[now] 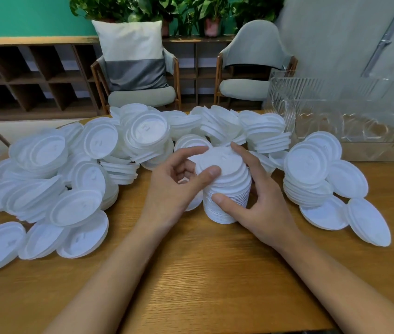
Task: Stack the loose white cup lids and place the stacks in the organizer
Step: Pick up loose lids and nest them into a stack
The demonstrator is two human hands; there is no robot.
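a tall stack (227,189) of nested lids stands upright on the tabletop (203,273), right in front of the person, and both hands are closed round it. the left hand (179,186) curls over the top from the left, with its thumb on the near edge of the top lid and its fingers over the far rim. that looks like a grip for pressing the top lid down square with those beneath. the right hand (258,203) wraps the right side lower down, thumb against the near wall and fingers round the far side. this probably braces the column so it cannot lean or slide.

loose lids (70,165) lie heaped to the left and behind, many tilted and overlapping, with a smaller group (309,169) to the right. with lids close on every side, each reach is short. the clear organizer (331,116) sits at the far right of the tabletop, behind that smaller group and apart from the stack. i can make out no lids in it, though its ribbed walls blur the view. i judge the stack is being tidied, either to take more lids or to go to the organizer, with most of the task left.
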